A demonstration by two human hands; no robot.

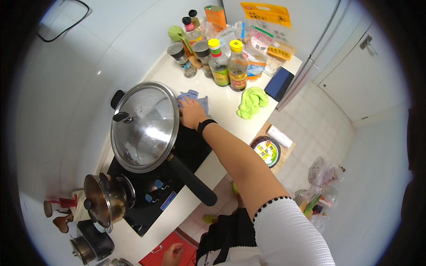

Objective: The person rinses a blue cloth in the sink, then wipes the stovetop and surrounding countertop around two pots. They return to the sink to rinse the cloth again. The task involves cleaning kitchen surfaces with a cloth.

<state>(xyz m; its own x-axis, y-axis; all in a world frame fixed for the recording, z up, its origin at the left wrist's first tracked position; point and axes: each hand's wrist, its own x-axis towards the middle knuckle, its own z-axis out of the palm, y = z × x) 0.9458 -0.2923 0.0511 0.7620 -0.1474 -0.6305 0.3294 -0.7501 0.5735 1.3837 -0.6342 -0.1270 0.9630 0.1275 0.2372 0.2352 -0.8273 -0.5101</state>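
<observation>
A blue-grey cloth (202, 102) lies on the white counter just beyond the wok, with my right hand (191, 113) pressed on it, fingers spread over its near part. Beside that hand stands a large wok with a domed steel lid (144, 133) on the black hob (159, 186); its long black handle (193, 181) points toward me. Low in the view, my left hand (173, 254) hangs in front of the red cabinet with its fingers partly curled; nothing shows in it.
Sauce bottles (237, 71), spice grinders (183, 60) and bags crowd the counter's far end. Nearer are a green cloth (252, 102) and a dark blue case (279, 83). A lidded glass pot (105, 199) stands at the hob's left. Plastic bags (321, 173) lie on the floor.
</observation>
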